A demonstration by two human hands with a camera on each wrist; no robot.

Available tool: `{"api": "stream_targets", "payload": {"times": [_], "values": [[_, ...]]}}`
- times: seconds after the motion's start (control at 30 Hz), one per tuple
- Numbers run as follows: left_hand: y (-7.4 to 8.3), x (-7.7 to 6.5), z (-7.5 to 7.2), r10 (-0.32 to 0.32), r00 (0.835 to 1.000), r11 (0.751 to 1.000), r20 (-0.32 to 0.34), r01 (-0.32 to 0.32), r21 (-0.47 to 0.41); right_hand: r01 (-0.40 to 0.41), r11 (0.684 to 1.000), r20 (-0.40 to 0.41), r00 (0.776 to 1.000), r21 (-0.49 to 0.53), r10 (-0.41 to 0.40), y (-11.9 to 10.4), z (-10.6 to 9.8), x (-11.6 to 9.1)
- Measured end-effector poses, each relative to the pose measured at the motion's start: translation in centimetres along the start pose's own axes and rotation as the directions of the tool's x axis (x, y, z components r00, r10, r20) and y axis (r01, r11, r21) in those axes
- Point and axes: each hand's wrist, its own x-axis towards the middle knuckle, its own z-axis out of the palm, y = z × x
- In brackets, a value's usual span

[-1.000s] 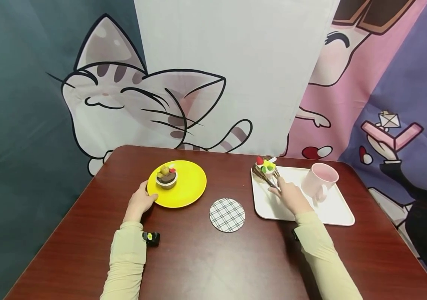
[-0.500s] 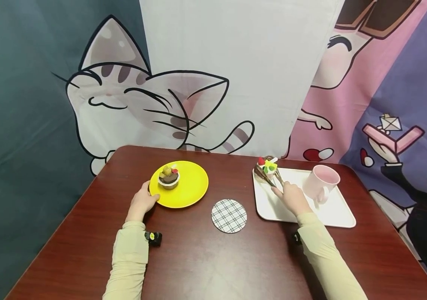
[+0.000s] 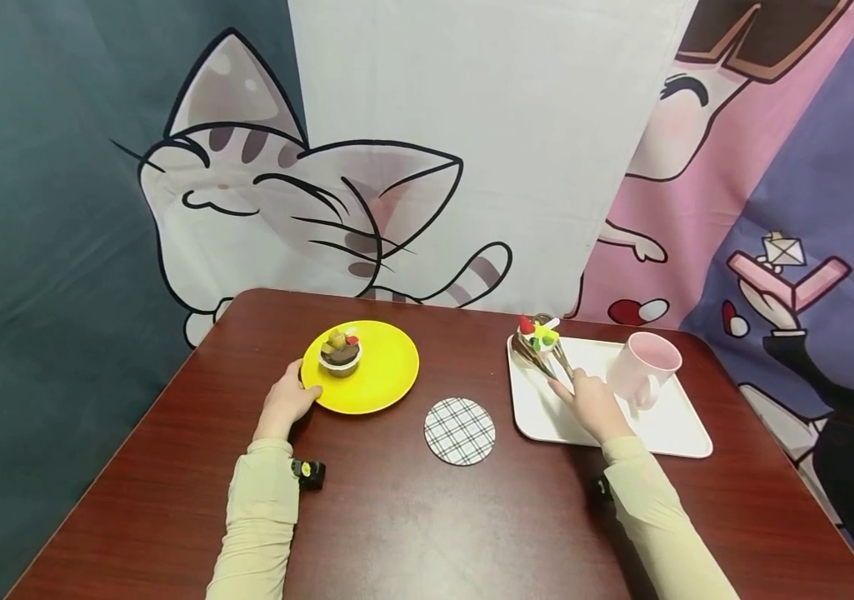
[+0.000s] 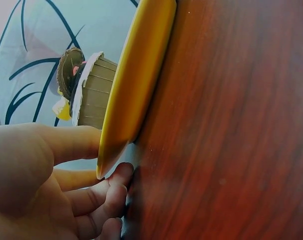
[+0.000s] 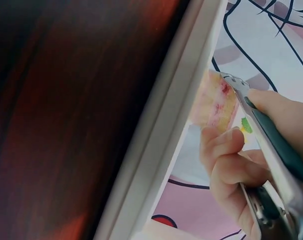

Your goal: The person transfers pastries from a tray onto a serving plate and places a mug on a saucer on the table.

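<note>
My left hand [image 3: 287,400] pinches the near-left rim of the yellow plate [image 3: 389,367]; in the left wrist view the thumb lies on top and the fingers curl beneath. A toy chocolate cupcake [image 3: 340,354] sits on the plate's left side. On the right, my right hand [image 3: 597,406] grips metal tongs [image 3: 531,357] with dark green grips [image 5: 281,142]. The tongs' arms stand around a toy cake slice [image 5: 219,105] with layered sides and a strawberry on top, at the far-left corner of the white tray [image 3: 550,417]. Whether both tips touch it I cannot tell.
A pink mug [image 3: 644,371] stands on the tray's right part, just right of my right hand. A round checkered coaster [image 3: 460,431] lies on the brown table [image 3: 397,517] between plate and tray. A printed cloth backdrop [image 3: 486,167] hangs behind the table.
The head view has shifted slightly, moving everything a little right. My right hand with the tongs has drawn slightly nearer and right beside the cake slice. My left hand stays on the plate.
</note>
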Motion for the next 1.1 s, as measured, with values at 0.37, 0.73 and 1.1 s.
{"api": "stream_targets", "payload": {"times": [0.37, 0.73, 1.1], "values": [[0.0, 0.1, 0.0, -0.023, 1.0, 1.0, -0.012, 0.023, 0.006, 0.022, 0.999, -0.016, 1.0, 0.034, -0.021, -0.1, -0.8, -0.3], [-0.3, 0.1, -0.2, -0.009, 1.0, 1.0, -0.014, 0.009, -0.002, 0.074, 0.997, 0.007, 0.997, 0.03, -0.075, -1.7, -2.3, -0.1], [-0.1, -0.1, 0.0, 0.003, 1.0, 1.0, -0.001, -0.003, -0.01, 0.115, 0.993, 0.005, 0.993, 0.032, -0.116, -3.2, -1.7, 0.1]]}}
